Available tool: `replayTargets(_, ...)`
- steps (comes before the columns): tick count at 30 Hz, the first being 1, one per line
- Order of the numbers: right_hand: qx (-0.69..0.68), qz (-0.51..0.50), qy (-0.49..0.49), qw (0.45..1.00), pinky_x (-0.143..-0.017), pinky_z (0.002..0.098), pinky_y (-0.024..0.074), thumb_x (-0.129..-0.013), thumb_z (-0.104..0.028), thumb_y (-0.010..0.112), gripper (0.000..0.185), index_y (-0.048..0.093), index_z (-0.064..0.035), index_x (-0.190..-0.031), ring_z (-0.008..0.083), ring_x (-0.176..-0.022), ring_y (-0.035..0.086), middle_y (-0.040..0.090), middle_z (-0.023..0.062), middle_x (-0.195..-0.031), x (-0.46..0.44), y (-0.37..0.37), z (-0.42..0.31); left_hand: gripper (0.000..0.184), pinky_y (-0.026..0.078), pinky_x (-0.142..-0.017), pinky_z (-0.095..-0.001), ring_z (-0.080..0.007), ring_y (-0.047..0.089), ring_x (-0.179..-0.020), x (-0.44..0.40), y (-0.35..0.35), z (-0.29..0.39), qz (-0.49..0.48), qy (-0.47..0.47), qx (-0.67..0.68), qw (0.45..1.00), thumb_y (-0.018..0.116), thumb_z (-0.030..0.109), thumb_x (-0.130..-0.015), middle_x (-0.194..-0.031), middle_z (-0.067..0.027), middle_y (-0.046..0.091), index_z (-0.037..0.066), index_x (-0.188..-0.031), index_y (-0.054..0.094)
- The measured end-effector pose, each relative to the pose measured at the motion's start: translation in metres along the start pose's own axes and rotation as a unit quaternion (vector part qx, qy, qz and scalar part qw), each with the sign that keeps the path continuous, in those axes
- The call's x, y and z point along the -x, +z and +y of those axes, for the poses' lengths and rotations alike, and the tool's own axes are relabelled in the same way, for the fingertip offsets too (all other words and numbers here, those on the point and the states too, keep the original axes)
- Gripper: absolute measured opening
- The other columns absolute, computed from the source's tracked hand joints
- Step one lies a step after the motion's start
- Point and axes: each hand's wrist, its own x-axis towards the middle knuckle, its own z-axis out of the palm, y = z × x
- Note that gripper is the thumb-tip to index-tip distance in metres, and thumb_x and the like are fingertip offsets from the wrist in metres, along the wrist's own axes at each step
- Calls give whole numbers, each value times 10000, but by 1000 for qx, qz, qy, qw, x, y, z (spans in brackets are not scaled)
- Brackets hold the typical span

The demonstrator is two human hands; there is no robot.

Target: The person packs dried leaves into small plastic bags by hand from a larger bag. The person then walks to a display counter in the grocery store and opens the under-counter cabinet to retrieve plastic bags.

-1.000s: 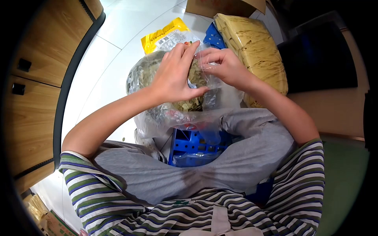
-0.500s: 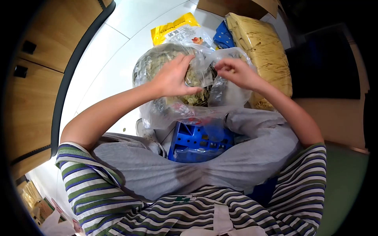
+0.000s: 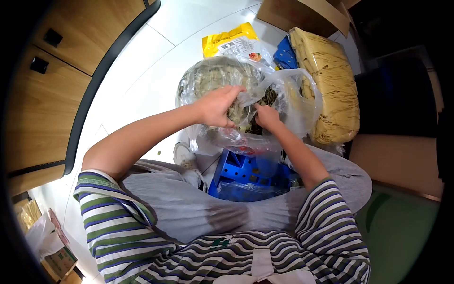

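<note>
Shifting right hand [image 3: 268, 117] left and lower in head view versus half a second ago: off beside the loose right-side film of the clear plastic bag [image 3: 293, 85], now at dark leafy pieces [image 3: 269, 96] in its opening. Likely working at contents now rather than at film. With fingertips partly hidden, can't tell if gripping anything. Keeping left hand [image 3: 220, 106] wide, thumb well apart from fingers, against the bag; can't confirm any pinch on film.

Find bag just above frame centre, bulging left, full of leafy pieces, paler under film. At lower centre, see blue perforated crate [image 3: 231, 170] with clear plastic sheet [image 3: 246, 191] over its near part. At upper centre, yellow-topped packet [image 3: 229, 40], contents unclear. At upper right, clear-wrapped yellow bundle [image 3: 326, 85]. Along top edge, cardboard box [image 3: 302, 19], can't see inside.
</note>
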Motion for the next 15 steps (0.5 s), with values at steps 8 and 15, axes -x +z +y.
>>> replayTargets(8, 69, -10, -80, 994, -682, 467, 540, -766, -66, 580, 212, 619, -69, -974, 345, -813, 675, 666, 165, -862, 5, 27, 6, 935, 414, -1008, -425, -403, 474, -1205, 5, 3, -3, -23, 19, 3, 1000, 839, 207, -627, -1308, -244, 454, 7, -1370, 308)
replayTargets(15, 31, -3, -182, 983, -681, 471, 524, -785, -119, 571, 134, 599, -72, -907, 363, -809, 655, 657, 148, -878, 21, -4, 8, 959, 413, -1011, -431, -399, 479, -1209, 3, 3, -7, -23, 12, -2, 1000, 841, 238, -640, -1322, -262, 444, 6, -1382, 282)
